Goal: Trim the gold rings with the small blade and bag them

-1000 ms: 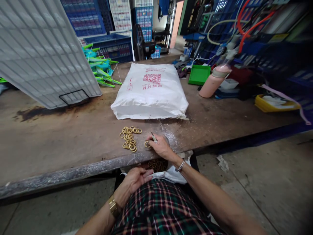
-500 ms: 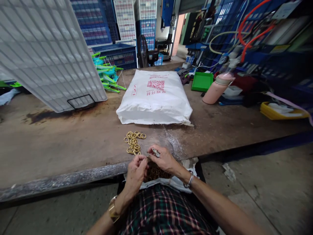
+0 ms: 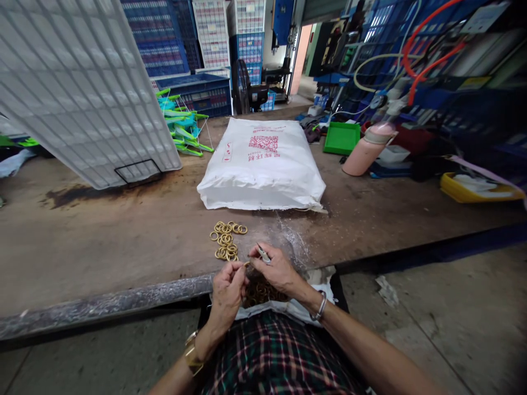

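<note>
My left hand [image 3: 229, 286] pinches a small brass ring [image 3: 247, 264] at the table's front edge. Close beside it, my right hand [image 3: 276, 270] is closed round a small metal tool [image 3: 264, 254], its fingertips near the same ring. Below both hands, many darker rings [image 3: 263, 292] lie in a white cloth or bag [image 3: 267, 309] on my lap. Several loose brass rings [image 3: 225, 239] form a small cluster on the table, just beyond my left hand.
A full white sack [image 3: 263, 164] lies on the table [image 3: 102, 236]. A white crate [image 3: 90, 93] stands tilted at the left, near green hangers [image 3: 185, 129]. Towards the right are a green tray [image 3: 342, 138], a pink bottle [image 3: 368, 152] and a yellow tray [image 3: 477, 189].
The tool in my right hand has turned slightly, and its pointed tip now shows. The ring between my hands is clearer. Both hands stay in nearly the same place.
</note>
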Available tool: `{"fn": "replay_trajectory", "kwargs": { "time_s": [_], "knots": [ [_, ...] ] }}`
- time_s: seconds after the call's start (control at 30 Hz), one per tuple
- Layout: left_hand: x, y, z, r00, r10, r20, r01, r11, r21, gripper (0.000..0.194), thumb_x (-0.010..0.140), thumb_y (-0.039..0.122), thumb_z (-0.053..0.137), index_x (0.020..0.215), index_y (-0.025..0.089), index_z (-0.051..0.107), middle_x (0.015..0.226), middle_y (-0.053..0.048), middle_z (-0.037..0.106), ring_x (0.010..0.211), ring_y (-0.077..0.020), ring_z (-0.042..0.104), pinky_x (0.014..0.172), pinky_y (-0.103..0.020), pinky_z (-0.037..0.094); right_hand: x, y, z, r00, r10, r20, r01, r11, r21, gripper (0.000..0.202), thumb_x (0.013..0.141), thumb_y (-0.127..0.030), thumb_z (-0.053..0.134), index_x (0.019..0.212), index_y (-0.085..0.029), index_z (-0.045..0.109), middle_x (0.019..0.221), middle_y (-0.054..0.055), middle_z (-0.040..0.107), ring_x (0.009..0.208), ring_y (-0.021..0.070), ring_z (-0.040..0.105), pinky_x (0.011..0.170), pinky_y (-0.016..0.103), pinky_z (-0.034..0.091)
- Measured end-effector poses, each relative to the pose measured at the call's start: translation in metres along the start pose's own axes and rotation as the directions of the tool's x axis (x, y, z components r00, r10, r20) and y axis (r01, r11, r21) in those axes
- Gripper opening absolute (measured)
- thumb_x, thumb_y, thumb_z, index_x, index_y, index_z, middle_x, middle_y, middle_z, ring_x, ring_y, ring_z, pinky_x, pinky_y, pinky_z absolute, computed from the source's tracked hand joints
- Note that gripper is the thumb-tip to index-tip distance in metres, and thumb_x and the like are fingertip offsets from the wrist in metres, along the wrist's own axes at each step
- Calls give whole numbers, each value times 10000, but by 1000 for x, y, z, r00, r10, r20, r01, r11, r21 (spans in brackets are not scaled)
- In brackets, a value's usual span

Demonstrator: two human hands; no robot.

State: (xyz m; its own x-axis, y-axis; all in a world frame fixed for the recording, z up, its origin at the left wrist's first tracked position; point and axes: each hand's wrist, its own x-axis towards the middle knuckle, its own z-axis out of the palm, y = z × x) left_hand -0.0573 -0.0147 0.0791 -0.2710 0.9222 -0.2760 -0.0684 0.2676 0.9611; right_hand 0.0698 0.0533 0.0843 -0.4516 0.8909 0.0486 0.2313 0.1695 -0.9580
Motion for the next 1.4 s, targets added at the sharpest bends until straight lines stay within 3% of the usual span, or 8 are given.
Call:
{"fn": "replay_trajectory", "kwargs": {
  "time_s": [0.13,0.3,0.4,0.53,0.83,0.97,1.13,1.4],
  "knots": [
    [2,-6,-1,996,84,-37,-80,992,94,204,778,375,545,740,176,565,516,50,495,394,-68,395,403,-185,319,1,4,3,997,80,6,-80,996,-26,185,806,-300,414,710,-172,507,622,-44,460,577,93,415,546,201,330],
    [3,-11,-3,984,175,-36,-165,967,193,151,783,327,549,762,183,592,569,29,530,465,-83,441,461,-190,355,2,3,6,990,116,79,-109,990,-88,244,787,-294,407,568,-187,389,530,-61,365,507,81,334,484,206,264],
    [3,-7,-3,997,73,8,-73,991,114,209,776,385,551,751,178,565,554,39,517,426,-74,418,421,-189,328,2,4,9,987,131,89,-126,990,-58,230,772,-271,399,558,-187,384,522,-63,361,501,78,324,476,204,252],
    [1,-4,-4,984,-50,170,61,996,-60,313,788,470,515,712,167,527,560,39,519,407,-61,406,405,-185,315,2,5,11,985,148,86,-146,989,-34,191,758,-263,416,584,-183,419,523,-65,373,505,77,330,477,198,253],
    [0,-7,-6,968,-58,243,116,966,-231,291,779,453,554,760,164,525,593,48,500,423,-46,382,401,-171,306,2,2,10,989,129,78,-132,991,27,214,798,-273,390,635,-175,488,576,-28,516,555,100,451,558,211,340],
    [1,-7,-6,976,-36,215,87,969,-232,283,787,444,550,757,164,520,603,45,506,435,-46,398,413,-169,316,-1,8,9,996,80,41,-73,985,-156,194,814,-219,375,722,-167,538,635,-1,559,579,112,468,569,217,335],
    [3,-7,-7,991,-14,135,37,985,-169,304,782,461,546,735,162,521,599,41,512,431,-48,406,410,-172,321,-9,11,10,979,-31,199,125,871,-476,160,788,-118,400,735,-166,544,636,-1,548,553,103,425,563,220,290],
    [5,-4,-7,996,5,87,1,998,-60,354,757,509,540,677,166,511,527,45,509,405,-60,406,400,-182,333,-8,8,13,964,30,266,159,736,-658,207,770,-111,406,858,-149,589,769,52,630,676,138,537,600,230,295]
  ]
}}
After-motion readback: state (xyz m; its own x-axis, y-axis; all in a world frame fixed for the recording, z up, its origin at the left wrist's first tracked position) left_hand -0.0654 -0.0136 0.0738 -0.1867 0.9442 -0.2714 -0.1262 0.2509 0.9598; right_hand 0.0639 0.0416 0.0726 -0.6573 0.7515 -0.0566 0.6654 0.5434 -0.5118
